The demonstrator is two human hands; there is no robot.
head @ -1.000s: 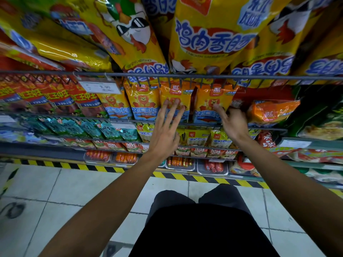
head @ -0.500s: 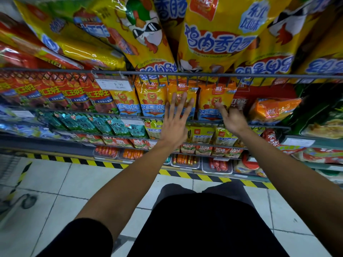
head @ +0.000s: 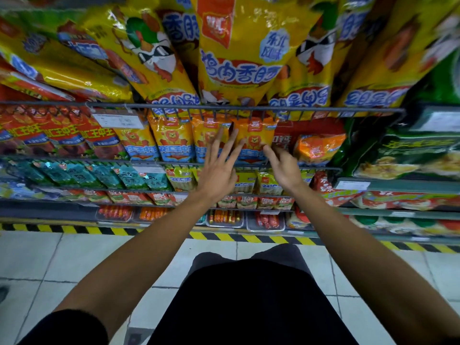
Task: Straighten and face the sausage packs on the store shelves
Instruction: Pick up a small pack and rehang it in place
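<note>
Two hands frame my orange lion pack (head: pixel 254 139), upright: left hand (head: pixel 219 168) splayed leftward, right hand (head: pixel 286 165) loosely curled, nearer.

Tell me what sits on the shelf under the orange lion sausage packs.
Below the orange lion sausage packs, small yellow-green sausage packs stand in a row behind a dark wire rail. The left hand and right hand cover the middle of that row.
</note>
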